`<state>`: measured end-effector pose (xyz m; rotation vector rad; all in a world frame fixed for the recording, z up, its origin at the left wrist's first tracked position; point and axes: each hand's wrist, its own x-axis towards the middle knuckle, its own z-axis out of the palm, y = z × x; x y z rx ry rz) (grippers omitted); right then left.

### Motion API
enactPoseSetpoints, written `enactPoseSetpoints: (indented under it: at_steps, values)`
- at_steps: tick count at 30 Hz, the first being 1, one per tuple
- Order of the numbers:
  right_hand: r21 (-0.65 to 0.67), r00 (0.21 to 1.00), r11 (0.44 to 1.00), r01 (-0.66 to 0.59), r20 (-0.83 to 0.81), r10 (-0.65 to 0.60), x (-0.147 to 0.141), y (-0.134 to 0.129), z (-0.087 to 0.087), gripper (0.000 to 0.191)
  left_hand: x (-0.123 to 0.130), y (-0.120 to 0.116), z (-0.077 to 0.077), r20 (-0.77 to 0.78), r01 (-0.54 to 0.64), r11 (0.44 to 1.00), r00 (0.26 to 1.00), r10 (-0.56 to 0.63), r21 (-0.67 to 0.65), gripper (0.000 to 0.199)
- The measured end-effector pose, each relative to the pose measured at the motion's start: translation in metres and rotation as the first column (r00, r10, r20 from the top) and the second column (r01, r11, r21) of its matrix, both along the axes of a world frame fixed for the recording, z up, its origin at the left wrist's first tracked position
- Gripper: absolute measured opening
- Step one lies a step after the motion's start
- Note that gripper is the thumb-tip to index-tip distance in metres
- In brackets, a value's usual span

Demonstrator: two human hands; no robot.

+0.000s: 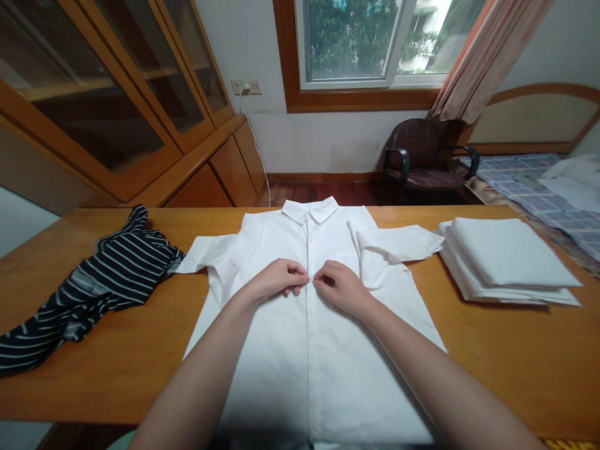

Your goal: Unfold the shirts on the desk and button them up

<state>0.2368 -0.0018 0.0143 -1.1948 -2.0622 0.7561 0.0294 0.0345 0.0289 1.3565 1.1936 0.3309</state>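
A: "Where did the white shirt [276, 350] lie?"

B: "Face up on the table [506, 362], directly under both hands. Its long axis ran away from the person, collar [294, 211] at the far end."

A: "Which hand was nearer the front seam [308, 362]?"

B: "Neither, clearly. The left hand [281, 275] and right hand [340, 284] met there from opposite sides, below the collar, fingertips pinching the cloth at its edge."

A: "And around it?"

B: "A striped garment [135, 265] lay left, touching one sleeve; a folded white stack [510, 253] sat by the other."

A: "Any containers?"

B: "A glass-doored cabinet [180, 147] stood beyond, its shelves too dim to read."
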Motion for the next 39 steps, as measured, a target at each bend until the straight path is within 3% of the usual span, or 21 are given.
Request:
enactPoseSetpoints:
  at_steps: [11,17,21,28,34,39]
  values:
    - [-0.017,0.993,0.995,0.103,-0.05,-0.103,0.0,0.002,-0.004,0.009,-0.001,0.0,0.0,0.016,0.007,1.0,1.0,-0.007,0.016,0.023]
    - [0.03,0.993,0.994,0.107,-0.06,-0.105,0.001,0.004,-0.009,0.034,-0.001,-0.001,0.002,0.041,0.034,0.999,0.999,-0.034,0.006,0.024]
    - [0.068,0.996,0.994,0.08,-0.036,-0.077,0.001,0.006,-0.013,0.042,-0.001,-0.003,0.004,0.041,0.063,0.998,0.997,-0.064,0.011,0.028]
    - [0.044,0.998,0.997,0.069,-0.012,-0.068,0.001,0.006,-0.015,0.049,-0.003,-0.006,0.006,-0.011,0.153,0.983,0.988,-0.153,0.102,0.03]
    - [0.056,0.999,0.998,0.033,0.029,-0.035,0.002,0.007,-0.017,0.06,-0.006,-0.004,0.002,-0.068,0.238,0.93,0.971,-0.228,0.279,0.03]
    - [0.066,0.998,0.997,0.044,0.046,-0.047,0.001,0.007,-0.018,0.051,-0.006,-0.004,0.003,-0.072,0.275,0.908,0.961,-0.267,0.316,0.029]
